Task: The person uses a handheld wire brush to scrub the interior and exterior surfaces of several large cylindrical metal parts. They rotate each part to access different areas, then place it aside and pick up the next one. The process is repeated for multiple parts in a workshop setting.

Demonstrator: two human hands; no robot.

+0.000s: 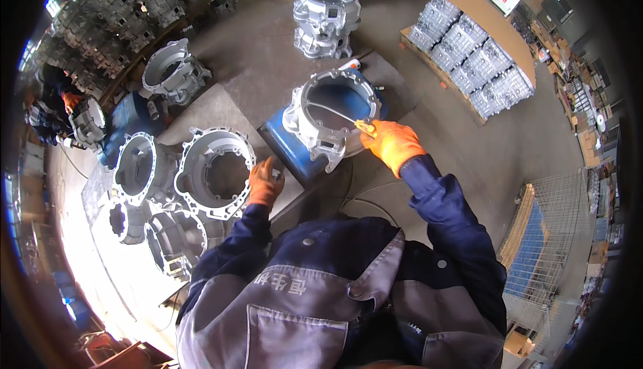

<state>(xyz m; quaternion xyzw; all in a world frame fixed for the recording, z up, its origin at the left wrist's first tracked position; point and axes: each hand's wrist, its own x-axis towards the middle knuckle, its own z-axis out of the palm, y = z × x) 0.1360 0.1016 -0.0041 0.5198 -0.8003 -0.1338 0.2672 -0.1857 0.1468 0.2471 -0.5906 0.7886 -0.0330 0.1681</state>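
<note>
A silver cast metal housing, ring-shaped and open at the top, rests on a blue support in front of me. My right hand, in an orange glove, is closed at its right rim. It grips a thin rod-like tool that reaches across the housing's opening. In a matching glove, my left hand is beside the rim of another large housing. Its fingers are curled, and whether they touch that rim is unclear. A small pale spot shows by those fingers.
More housings stand on the bright table at left. Another housing and a stacked pair are farther off. At far left, a person's gloved hand is near a housing. A loaded pallet and a wire cage stand to the right.
</note>
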